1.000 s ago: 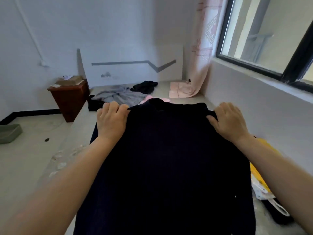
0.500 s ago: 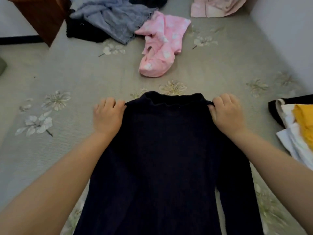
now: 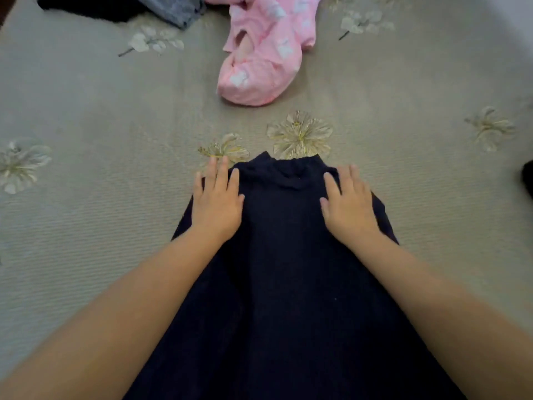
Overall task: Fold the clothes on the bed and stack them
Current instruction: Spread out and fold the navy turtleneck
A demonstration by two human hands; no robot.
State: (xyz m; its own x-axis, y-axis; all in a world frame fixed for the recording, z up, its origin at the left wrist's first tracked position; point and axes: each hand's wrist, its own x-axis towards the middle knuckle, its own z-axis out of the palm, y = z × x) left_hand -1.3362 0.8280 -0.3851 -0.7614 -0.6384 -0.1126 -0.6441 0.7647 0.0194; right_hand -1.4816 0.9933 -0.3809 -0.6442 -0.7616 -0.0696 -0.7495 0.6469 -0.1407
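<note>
A dark navy sweater [image 3: 285, 272] lies flat on the bed [image 3: 86, 197], its high collar pointing away from me. My left hand [image 3: 217, 202] rests flat on the sweater's left shoulder with straight fingers, the fingertips reaching onto the bedcover. My right hand [image 3: 347, 204] presses flat on the right shoulder, fingers spread. Neither hand holds the cloth. The lower part of the sweater runs out of the bottom of the view.
A crumpled pink garment with white spots [image 3: 259, 53] lies beyond the collar. A grey garment [image 3: 176, 10] and a black one [image 3: 92, 7] lie at the top left. A dark item [image 3: 527, 180] shows at the right edge. The bedcover is grey-green with flower prints.
Both hands held the sweater up by its shoulders, then lowered it onto the bed. They have let go of the shoulders and now lie flat on them. My view has tilted down.
</note>
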